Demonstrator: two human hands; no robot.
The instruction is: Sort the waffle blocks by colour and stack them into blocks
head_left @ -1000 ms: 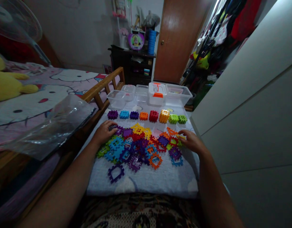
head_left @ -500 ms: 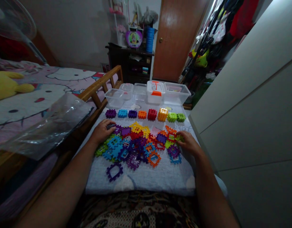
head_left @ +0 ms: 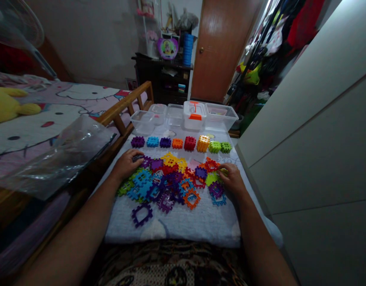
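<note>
A mixed pile of plastic interlocking building tiles with notched edges lies on the light blue quilted cloth. My left hand rests at the pile's far left edge beside purple tiles, thumb and fingers apart around a dark gap. On the right side, my right hand has its fingertips closed on a lime green tile, mostly covered by the fingers. Near those fingers lie a red tile, another lime green tile and a purple tile over a blue one.
Behind the pile runs a row of stacked tiles sorted by colour, including a red stack. Clear plastic boxes stand beyond it. A wooden bed rail borders the left, with a plastic bag; a white cabinet borders the right.
The red tile by my right hand has shifted slightly away and to the left, apart from the fingers. My right hand has drawn in a little; my left hand stays nearly still.
</note>
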